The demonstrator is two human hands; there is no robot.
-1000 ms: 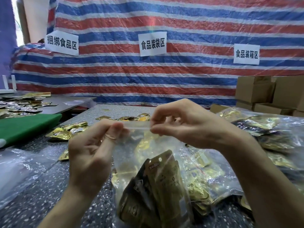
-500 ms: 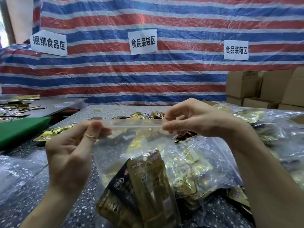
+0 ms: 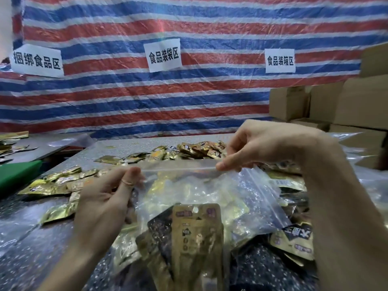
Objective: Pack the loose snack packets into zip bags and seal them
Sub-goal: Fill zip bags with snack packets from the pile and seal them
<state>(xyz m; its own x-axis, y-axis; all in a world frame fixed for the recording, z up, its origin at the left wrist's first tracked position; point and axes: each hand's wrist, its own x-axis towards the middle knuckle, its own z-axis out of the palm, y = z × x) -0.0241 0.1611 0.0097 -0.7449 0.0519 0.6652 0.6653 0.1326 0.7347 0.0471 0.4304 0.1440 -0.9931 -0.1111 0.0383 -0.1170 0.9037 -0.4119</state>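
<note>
Over the last second our hands have drawn apart along the zip strip (image 3: 178, 168). The left hand (image 3: 105, 198) pinches one end and the right hand (image 3: 262, 148) pinches the other, with the strip taut between. The zip bag (image 3: 241, 192) hangs above the table (image 3: 31, 248), snack packets (image 3: 197, 238) inside. We judge the seal pressed nearly end to end; full closure not discernible. Loose packets (image 3: 63, 181) await bagging.

Clear glossy plastic zip bag (image 3: 210, 185), shiny gold foil packets (image 3: 197, 238), speckled stone-like table (image 3: 42, 259).
</note>
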